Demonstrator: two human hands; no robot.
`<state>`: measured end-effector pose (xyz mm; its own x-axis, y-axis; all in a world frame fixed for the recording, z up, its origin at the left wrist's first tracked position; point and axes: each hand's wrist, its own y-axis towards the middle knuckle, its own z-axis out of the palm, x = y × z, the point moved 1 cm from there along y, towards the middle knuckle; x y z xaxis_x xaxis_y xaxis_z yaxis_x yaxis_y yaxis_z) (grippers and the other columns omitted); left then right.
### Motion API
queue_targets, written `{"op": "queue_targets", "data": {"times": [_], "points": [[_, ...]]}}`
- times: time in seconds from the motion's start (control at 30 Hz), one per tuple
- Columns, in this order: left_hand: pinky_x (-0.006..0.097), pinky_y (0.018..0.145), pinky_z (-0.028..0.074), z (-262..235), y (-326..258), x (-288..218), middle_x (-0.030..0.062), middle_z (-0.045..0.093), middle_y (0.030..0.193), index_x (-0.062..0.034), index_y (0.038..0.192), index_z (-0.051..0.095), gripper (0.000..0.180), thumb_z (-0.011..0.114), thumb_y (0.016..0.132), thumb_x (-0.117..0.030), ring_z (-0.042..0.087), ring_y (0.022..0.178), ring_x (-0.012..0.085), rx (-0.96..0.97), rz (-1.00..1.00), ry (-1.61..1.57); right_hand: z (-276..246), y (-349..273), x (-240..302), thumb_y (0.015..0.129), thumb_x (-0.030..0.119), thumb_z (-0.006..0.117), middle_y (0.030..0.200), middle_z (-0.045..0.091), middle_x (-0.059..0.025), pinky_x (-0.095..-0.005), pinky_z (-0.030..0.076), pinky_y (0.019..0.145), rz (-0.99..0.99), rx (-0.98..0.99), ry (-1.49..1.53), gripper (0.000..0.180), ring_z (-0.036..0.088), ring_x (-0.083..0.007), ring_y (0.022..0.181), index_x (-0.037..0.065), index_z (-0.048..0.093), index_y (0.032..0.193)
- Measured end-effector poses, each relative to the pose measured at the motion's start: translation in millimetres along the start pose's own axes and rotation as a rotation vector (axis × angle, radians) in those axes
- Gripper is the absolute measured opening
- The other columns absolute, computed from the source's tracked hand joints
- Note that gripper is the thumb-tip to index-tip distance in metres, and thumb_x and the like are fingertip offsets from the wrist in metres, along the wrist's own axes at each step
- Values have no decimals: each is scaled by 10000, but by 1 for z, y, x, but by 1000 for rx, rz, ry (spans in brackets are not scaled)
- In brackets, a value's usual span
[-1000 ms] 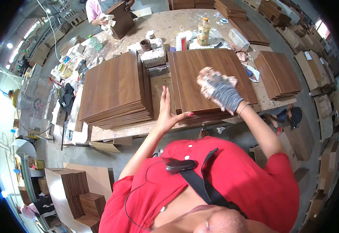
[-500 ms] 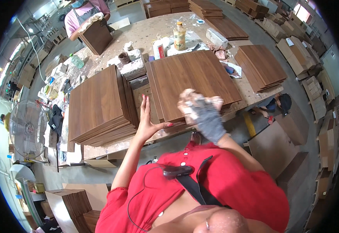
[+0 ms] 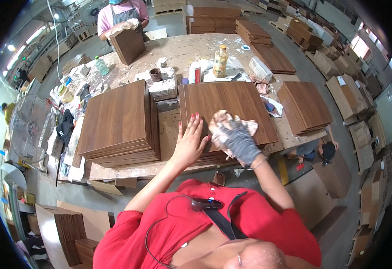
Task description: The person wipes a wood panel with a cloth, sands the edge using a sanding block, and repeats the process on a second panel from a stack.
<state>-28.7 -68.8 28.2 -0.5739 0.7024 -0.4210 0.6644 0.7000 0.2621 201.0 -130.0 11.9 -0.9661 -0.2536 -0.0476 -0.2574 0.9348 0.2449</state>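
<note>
In front of me a brown wood-grain panel (image 3: 232,96) lies on top of a stack on the worktable. My left hand (image 3: 190,140) rests flat near its left front corner, fingers stretched out. A grey glove covers my right hand (image 3: 238,142), which is closed over a crumpled, stained rag (image 3: 220,120) and presses it on the panel's front part. To the left stands another stack of brown panels (image 3: 115,116), and to the right a smaller panel stack (image 3: 304,105).
Behind the panels are a yellow-capped bottle (image 3: 220,62), a white tube (image 3: 195,72) and a brown jar (image 3: 155,75). Across the table (image 3: 182,47) a person (image 3: 123,18) holds a panel and cloth. Another person crouches low at right (image 3: 327,152). A fan (image 3: 32,127) stands left.
My left hand has moved from beside the panel's left edge onto its surface. My right hand stays on the panel with the rag. The view has shifted, so the table appears lower.
</note>
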Motion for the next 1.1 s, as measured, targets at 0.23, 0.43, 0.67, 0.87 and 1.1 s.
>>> {"op": "queue_targets", "data": {"times": [0.23,0.43,0.67,0.87,1.1], "points": [[574,1213,130,8,-6,4,165,240,1631,-22,1531,331,614,421,1054,-398,177,1526,333,36,49,88,19,74,-79,980,471,487,1590,345,-131,-576,252,1162,-12,110,-96,634,333,-393,1444,246,339,1554],[544,1217,139,6,-5,4,144,368,1559,-107,1492,450,527,454,1046,-387,233,1502,334,0,80,2,36,165,-40,971,428,515,1544,398,-126,-547,302,1140,-232,20,51,529,366,-349,1420,203,483,1449],[506,1193,224,3,-7,-1,134,492,1411,-132,1441,520,480,497,1028,-376,376,1402,325,-64,48,-28,43,162,18,989,275,478,1520,463,-139,-500,300,1171,-509,5,119,469,396,-398,1407,185,521,1447],[511,1201,202,-1,-6,-5,146,469,1448,-226,1469,513,454,480,1038,-365,382,1389,333,-38,42,-32,24,140,-11,1018,347,460,1554,411,-157,-469,274,1182,-332,167,461,461,352,-405,1432,182,535,1442],[514,1223,154,-5,-4,-10,149,431,1501,-222,1477,504,510,506,1021,-449,284,1478,334,31,6,-25,56,163,-88,1016,405,470,1608,335,-98,-483,290,1169,-162,-20,118,505,363,-317,1441,257,440,1497]]}}
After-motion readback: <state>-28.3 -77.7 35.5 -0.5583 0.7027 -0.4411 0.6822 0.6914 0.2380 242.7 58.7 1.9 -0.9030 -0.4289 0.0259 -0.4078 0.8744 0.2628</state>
